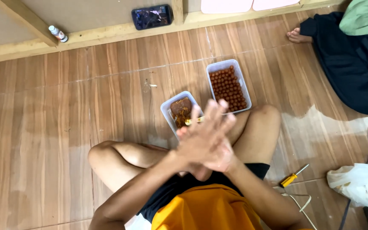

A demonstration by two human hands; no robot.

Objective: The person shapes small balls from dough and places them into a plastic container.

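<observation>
Pressed flat together just below the camera, the left hand lies palm-down over the right hand, fingers stretched out straight and overlapping at an angle. Both are fully open, nothing gripped by fingers; whether a bit of paste sits between the palms cannot be told, since the upper hand hides the contact.

Just beyond the fingertips, touching the person's shins, stand two clear plastic tubs on the wooden floor. The nearer tub holds a dark brown block of paste, with a yellow-handled spoon resting at its near edge, partly hidden behind the fingers. The farther tub is packed almost full with small reddish-brown balls — a sign that much of the rolling looks done, while the block in the nearer tub shows that material is left to shape.

The person sits cross-legged, in black shorts and an orange shirt. Off to the right lie a yellow-handled screwdriver, a crumpled white plastic bag and a loose cable. At the far right another person sits on the floor — only a bare foot and dark clothing show. Against the wall rest a dark phone and a small bottle.
</observation>
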